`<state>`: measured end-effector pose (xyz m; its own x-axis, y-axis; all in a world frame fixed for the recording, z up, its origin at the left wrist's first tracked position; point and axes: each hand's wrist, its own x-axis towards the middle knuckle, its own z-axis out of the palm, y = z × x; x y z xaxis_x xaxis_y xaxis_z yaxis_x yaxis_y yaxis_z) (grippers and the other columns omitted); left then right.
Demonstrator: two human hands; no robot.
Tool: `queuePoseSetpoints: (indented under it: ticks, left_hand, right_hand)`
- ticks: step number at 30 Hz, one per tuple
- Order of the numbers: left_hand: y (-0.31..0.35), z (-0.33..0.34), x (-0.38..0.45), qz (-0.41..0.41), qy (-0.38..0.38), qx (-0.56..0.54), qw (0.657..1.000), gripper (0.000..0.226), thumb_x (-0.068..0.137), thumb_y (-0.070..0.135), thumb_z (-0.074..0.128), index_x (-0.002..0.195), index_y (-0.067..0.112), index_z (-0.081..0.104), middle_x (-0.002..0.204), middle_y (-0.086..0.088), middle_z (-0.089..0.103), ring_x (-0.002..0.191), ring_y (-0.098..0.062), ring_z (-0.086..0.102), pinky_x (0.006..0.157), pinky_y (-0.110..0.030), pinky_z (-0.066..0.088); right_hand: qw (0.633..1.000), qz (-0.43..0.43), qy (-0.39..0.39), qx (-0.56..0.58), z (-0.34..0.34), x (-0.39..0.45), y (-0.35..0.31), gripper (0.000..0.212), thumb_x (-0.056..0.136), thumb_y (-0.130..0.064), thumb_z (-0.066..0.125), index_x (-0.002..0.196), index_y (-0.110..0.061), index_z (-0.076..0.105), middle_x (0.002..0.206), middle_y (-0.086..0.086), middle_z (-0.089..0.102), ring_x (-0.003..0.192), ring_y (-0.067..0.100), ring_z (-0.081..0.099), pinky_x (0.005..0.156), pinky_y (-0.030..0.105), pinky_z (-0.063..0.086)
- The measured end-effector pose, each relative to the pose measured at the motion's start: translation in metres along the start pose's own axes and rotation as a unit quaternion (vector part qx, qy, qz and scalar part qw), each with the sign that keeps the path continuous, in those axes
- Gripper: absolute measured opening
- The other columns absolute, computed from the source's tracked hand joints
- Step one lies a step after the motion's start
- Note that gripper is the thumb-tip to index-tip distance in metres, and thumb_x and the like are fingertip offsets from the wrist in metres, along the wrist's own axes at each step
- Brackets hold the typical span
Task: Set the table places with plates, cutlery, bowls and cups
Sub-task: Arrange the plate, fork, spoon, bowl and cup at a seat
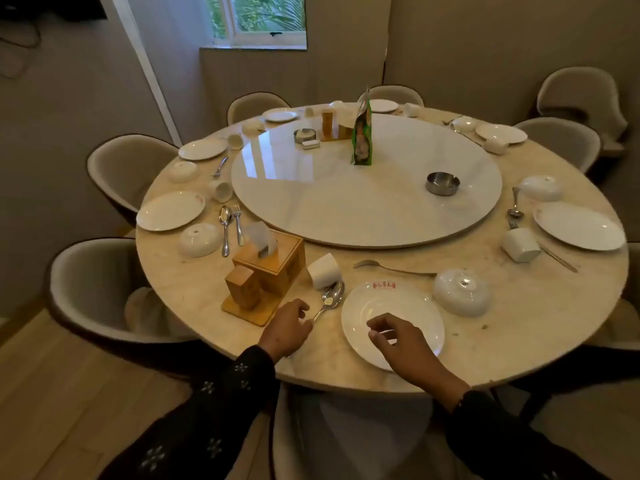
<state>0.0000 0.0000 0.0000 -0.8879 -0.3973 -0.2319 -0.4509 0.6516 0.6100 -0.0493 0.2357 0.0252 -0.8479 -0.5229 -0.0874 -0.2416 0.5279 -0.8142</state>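
Observation:
At the near edge of the round marble table (194, 282) lies a white plate (394, 306) with red lettering. My left hand (285, 329) grips the handle of a spoon (331, 296) whose bowl lies left of the plate. My right hand (405, 344) hovers over the plate's near side, fingers loosely curled, holding nothing. An upturned white cup (325, 271) sits just beyond the spoon. A fork (391, 268) lies past the plate, and an upside-down white bowl (462, 292) rests to its right.
A wooden tissue box (273, 261) and wooden holder (244, 289) stand left of my left hand. The white turntable (363, 202) carries a steel ashtray (442, 183) and a green packet (362, 133). Other places around the rim hold plates, bowls, cups and cutlery. Padded chairs (93, 289) ring the table.

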Motion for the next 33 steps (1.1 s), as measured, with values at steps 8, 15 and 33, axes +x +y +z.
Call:
queuePoseSetpoints:
  ticks: [8, 15, 33]
  left_hand:
    - [0.008, 0.018, 0.008, -0.020, 0.036, 0.025, 0.999, 0.023, 0.090, 0.021, 0.062, 0.113, 0.018, 0.061, 0.112, -0.003, 0.062, 0.098, -0.019, 0.058, 0.086, -0.033, 0.051]
    - [0.001, 0.012, 0.004, -0.040, 0.002, 0.001, 0.999, 0.017, 0.092, 0.015, 0.056, 0.107, 0.013, 0.063, 0.110, -0.007, 0.063, 0.095, -0.021, 0.057, 0.079, -0.030, 0.048]
    - [0.043, 0.001, -0.025, -0.062, -0.011, -0.282, 0.957, 0.009, 0.091, 0.011, 0.061, 0.098, 0.017, 0.059, 0.096, -0.004, 0.070, 0.095, -0.010, 0.063, 0.085, -0.025, 0.042]
  right_hand:
    - [0.998, 0.039, 0.043, 0.025, 0.016, -0.016, -0.005, 0.016, 0.093, -0.028, 0.059, 0.108, -0.024, 0.064, 0.106, -0.010, 0.065, 0.094, 0.005, 0.061, 0.075, 0.013, 0.046]
    - [0.996, 0.054, 0.059, 0.039, 0.031, -0.023, -0.003, 0.013, 0.093, -0.024, 0.060, 0.106, -0.024, 0.064, 0.104, -0.012, 0.065, 0.093, 0.003, 0.061, 0.073, 0.008, 0.044]
    - [0.999, 0.001, -0.001, -0.043, -0.002, 0.032, 0.019, 0.017, 0.093, -0.028, 0.059, 0.109, -0.026, 0.064, 0.105, -0.012, 0.064, 0.088, 0.002, 0.060, 0.077, 0.015, 0.049]
